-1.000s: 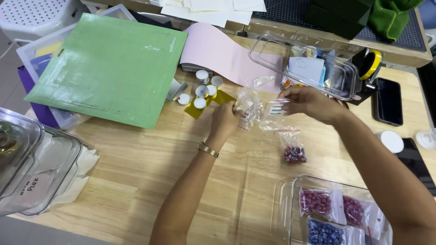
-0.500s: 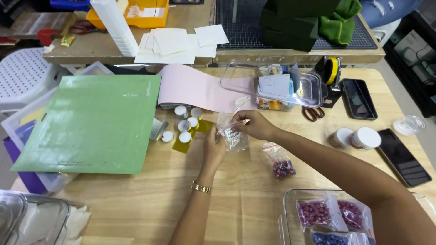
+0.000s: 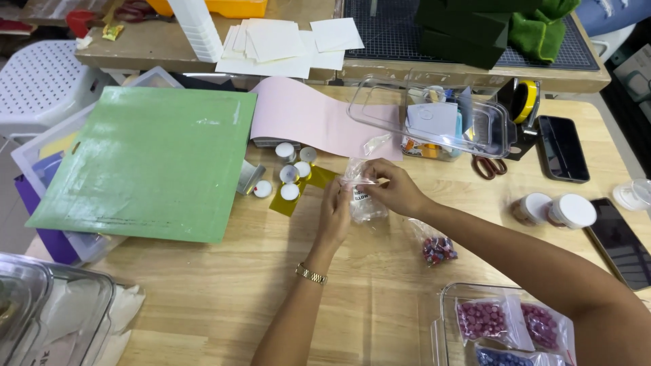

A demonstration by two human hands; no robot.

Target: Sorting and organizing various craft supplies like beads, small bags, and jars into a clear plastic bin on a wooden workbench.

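Observation:
Both of my hands hold a small clear plastic bag over the wooden table. My left hand pinches its left side, and my right hand pinches its top edge. The bag looks nearly empty and carries a small label. A second little bag with red and dark beads lies on the table just right of my right forearm. Several small white round caps sit on a yellow sheet to the left of my hands.
A large green mat covers a bin at left, with a pink sheet beside it. A clear box of supplies stands behind my hands. Bead bags fill a clear tray at bottom right. Two phones, small jars and scissors lie right.
The view has moved closer and shifted, so the table's far side shows. My hands stay on the clear bag, which has come lower and nearer the table.

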